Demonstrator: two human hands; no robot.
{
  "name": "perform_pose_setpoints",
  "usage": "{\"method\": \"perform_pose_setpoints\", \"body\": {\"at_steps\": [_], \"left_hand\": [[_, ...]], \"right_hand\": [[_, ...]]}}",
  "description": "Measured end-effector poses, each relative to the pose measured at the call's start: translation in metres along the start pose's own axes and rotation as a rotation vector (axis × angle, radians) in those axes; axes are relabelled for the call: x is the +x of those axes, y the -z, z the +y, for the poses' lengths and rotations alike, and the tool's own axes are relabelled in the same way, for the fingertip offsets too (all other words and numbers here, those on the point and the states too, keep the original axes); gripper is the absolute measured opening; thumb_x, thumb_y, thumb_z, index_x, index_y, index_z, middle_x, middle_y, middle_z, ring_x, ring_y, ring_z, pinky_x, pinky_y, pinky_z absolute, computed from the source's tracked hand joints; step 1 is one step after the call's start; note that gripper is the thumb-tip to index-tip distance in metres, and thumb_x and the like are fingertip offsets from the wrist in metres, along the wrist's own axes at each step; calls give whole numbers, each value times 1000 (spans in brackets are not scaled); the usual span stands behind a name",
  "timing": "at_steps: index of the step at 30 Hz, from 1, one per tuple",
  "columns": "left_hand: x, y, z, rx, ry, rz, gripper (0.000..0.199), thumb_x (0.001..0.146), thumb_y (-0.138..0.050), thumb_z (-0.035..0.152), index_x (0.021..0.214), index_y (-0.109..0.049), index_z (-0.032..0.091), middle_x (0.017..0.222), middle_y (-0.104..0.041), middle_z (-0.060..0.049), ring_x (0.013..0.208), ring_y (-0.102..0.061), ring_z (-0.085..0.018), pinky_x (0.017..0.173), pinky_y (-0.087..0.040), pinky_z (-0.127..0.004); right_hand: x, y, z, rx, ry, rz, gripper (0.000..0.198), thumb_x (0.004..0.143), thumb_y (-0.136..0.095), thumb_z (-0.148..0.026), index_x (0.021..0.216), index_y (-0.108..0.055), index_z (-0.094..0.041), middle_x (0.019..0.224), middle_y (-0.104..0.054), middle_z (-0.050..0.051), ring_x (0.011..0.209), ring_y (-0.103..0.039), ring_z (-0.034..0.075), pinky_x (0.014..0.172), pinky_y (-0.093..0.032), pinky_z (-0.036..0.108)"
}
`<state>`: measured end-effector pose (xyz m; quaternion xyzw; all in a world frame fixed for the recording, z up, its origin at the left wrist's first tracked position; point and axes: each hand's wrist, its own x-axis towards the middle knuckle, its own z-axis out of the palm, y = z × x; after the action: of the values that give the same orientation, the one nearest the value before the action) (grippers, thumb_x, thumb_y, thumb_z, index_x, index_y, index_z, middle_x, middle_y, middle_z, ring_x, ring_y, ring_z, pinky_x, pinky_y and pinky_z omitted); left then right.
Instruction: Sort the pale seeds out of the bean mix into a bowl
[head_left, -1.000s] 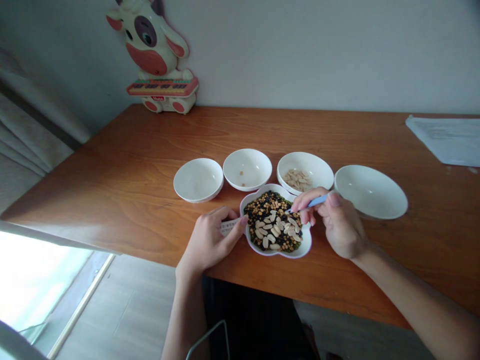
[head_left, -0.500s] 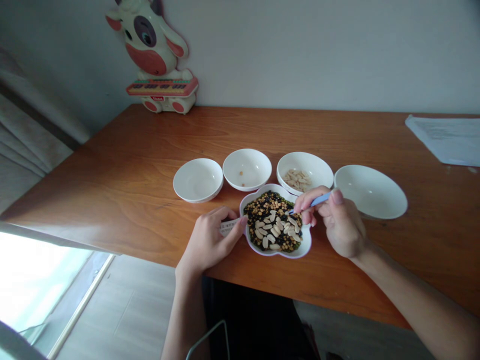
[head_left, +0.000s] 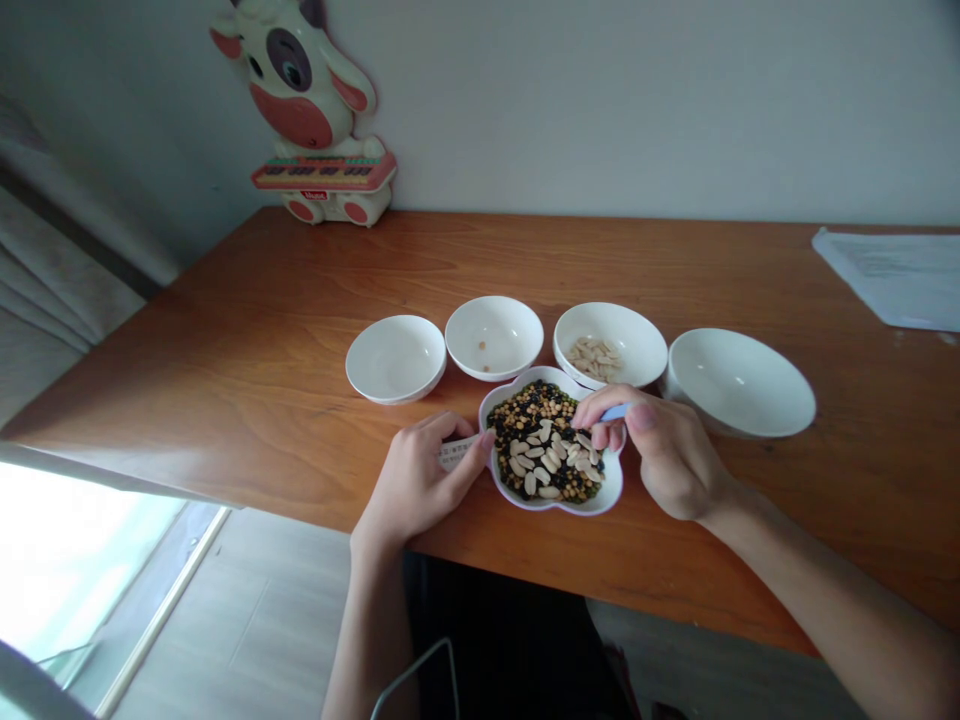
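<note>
— From my remote seat, the flower-shaped dish [head_left: 611, 487] was white, its mix [head_left: 547, 450] black, yellow, pale and green.
— And at twelve o'clock?
— I saw white bowls [head_left: 395, 357]; the tool [head_left: 615, 411] was blue, the table [head_left: 262, 330] reddish-brown.
</note>
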<state>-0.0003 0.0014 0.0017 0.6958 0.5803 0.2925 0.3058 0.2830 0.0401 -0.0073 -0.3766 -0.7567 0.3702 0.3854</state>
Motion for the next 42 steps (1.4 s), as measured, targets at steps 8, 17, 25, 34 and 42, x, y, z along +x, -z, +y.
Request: {"method": "perform_pose_setpoints", "body": {"at_steps": [8,17,25,34,42], "left_hand": [[0,-1,0,2,-8,4,37,103,-60,48,82,-68,19,76,-72,0,67,-63,-15,66,-45,-26],[0,0,0,-2,-11,3,37,103,-60,47,81,-68,18,74,-70,0,67,-62,-14,66,-44,-26],[0,0,1,6,-14,4,38,103,-60,48,80,-67,18,72,-69,1,64,-60,-13,65,-43,-25],[0,0,1,8,-15,9,38,103,-60,48,80,-67,19,73,-70,0,65,-61,-14,64,-44,-26],[0,0,1,18,-16,6,38,103,-60,48,81,-68,18,73,-71,0,65,-62,-14,65,-44,-26]], "right_hand": [[-1,-6,4,156,-66,176,55,110,-31,-57,93,-71,-23,86,-73,7,66,-64,17,58,-49,34],[20,-4,-14,499,-35,533,56,100,-47,-70,78,-75,-26,78,-74,7,58,-62,18,52,-45,35],[27,9,-8,634,-91,785,54,97,-50,-65,73,-73,-22,79,-71,11,67,-62,21,60,-44,37],[29,8,-8,660,-133,838,55,88,-61,-72,72,-71,-21,80,-69,10,72,-63,22,65,-46,37],[30,8,-7,670,-116,815,57,90,-58,-72,71,-73,-20,78,-70,11,71,-63,21,64,-46,36]]}}
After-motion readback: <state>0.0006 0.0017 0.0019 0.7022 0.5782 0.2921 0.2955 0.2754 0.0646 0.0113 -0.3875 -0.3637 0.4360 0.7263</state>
